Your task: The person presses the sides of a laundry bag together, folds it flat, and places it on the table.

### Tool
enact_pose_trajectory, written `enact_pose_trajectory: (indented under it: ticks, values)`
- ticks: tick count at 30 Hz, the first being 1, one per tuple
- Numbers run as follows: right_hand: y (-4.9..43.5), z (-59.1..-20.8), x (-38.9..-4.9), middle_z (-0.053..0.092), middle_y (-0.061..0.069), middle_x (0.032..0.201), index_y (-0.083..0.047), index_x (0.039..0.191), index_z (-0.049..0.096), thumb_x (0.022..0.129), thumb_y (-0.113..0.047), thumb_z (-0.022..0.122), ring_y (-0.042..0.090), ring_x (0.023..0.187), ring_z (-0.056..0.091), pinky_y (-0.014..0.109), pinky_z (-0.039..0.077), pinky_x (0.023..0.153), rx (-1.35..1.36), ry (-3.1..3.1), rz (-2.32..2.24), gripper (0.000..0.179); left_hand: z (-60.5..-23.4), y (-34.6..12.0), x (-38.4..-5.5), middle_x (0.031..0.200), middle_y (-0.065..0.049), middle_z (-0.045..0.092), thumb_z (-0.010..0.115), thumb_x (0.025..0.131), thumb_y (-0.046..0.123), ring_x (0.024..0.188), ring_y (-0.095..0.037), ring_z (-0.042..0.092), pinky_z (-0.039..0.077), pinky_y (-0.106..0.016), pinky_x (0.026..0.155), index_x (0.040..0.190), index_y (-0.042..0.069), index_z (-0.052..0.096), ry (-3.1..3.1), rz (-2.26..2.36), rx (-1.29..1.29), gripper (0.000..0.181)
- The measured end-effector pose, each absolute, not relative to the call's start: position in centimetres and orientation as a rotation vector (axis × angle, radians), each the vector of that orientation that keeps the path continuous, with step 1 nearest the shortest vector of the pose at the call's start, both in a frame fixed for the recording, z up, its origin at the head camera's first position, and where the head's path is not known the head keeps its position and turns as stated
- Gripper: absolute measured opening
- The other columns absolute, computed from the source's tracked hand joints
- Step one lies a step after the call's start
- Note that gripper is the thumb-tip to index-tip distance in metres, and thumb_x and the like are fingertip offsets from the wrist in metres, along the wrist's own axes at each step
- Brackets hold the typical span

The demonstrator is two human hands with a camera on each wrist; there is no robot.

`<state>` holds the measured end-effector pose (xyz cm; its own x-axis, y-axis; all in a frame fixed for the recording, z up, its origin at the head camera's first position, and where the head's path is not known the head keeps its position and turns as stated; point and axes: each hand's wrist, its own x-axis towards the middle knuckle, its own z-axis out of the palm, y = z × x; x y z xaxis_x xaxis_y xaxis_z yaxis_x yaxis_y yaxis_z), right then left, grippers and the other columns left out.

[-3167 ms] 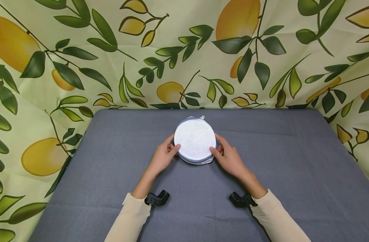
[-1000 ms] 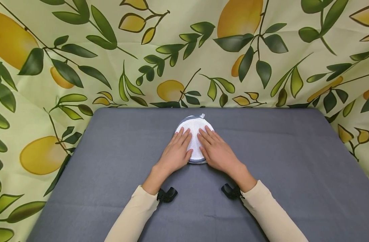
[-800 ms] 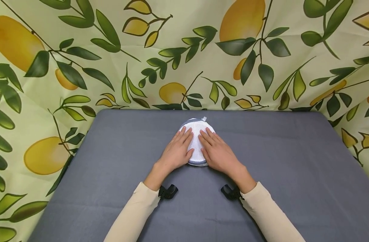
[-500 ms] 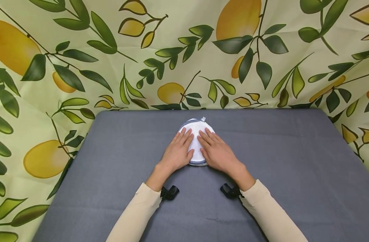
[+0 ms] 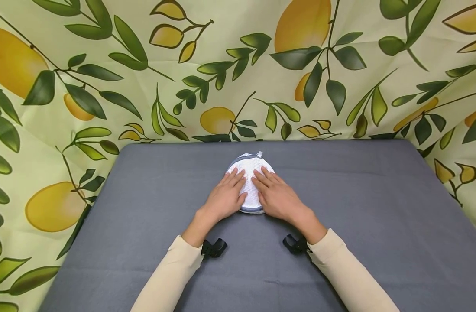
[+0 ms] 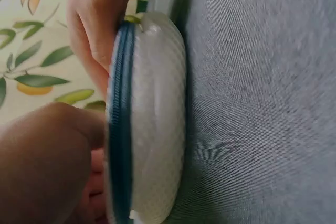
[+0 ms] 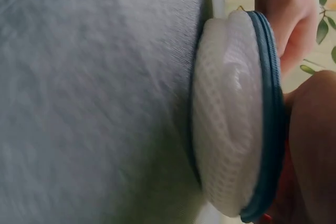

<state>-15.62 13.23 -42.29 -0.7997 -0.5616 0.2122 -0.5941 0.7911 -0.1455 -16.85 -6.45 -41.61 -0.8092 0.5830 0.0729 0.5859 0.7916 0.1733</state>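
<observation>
A round white mesh laundry bag (image 5: 250, 195) with a blue-grey zipped edge lies on the grey table near its far side. My left hand (image 5: 225, 195) rests on the bag's left half, fingers straight and pointing away. On the right half my right hand (image 5: 278, 195) lies the same way, also with straight fingers. A strip of mesh shows between the two hands. In the left wrist view the bag (image 6: 157, 119) appears side-on, squat and bulging below its blue zipper (image 6: 122, 119). The right wrist view shows the bag's mesh side (image 7: 226, 114) against the cloth. Its contents cannot be made out.
The grey cloth-covered table (image 5: 163, 173) extends around the bag on every side. Behind it hangs a cream curtain (image 5: 144, 95) printed with lemons and leaves. Black wrist-camera mounts (image 5: 214, 248) jut inward from both wrists.
About three seconds ago both hands held the bag by its side edges; they have since moved onto its top with fingers straightened. Over the last second the hands have stayed nearly still.
</observation>
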Motion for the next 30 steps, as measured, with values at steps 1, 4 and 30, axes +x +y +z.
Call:
enact_pose_trajectory:
  ticks: [1,4,30]
  values:
    - [13.3,-42.1,-15.5,0.041,0.015,0.146,0.001,0.137,0.05,0.095,-0.015,0.05,0.032,0.139,0.028,0.042,0.022,0.112,0.921,-2.832,0.304,0.045,-41.5,-6.5,-16.7,0.149,-0.013,0.037,0.051,0.099,0.024,0.141,-0.029,0.025,0.018,-0.04,0.113,0.136,-0.002,0.05,-2.948,-0.304,-0.983,0.045]
    - [13.6,-41.8,-15.1,0.041,0.015,0.146,0.001,0.137,0.05,0.096,-0.016,0.05,0.032,0.139,0.028,0.042,0.022,0.112,0.928,-2.852,0.3,0.045,-41.4,-6.7,-16.1,0.147,-0.013,0.04,0.05,0.1,0.022,0.139,-0.03,0.028,0.021,-0.04,0.113,0.135,-0.002,0.051,-2.914,-0.304,-1.039,0.043]
    - [14.1,-42.6,-12.9,0.047,0.015,0.141,0.0,0.134,0.055,0.096,-0.017,0.052,0.031,0.135,0.036,0.044,0.028,0.109,0.955,-2.784,0.321,0.041,-42.6,-6.3,-13.8,0.133,-0.015,0.055,0.054,0.097,0.013,0.131,-0.031,0.042,0.029,-0.042,0.109,0.123,-0.003,0.062,-2.769,-0.357,-0.96,0.032]
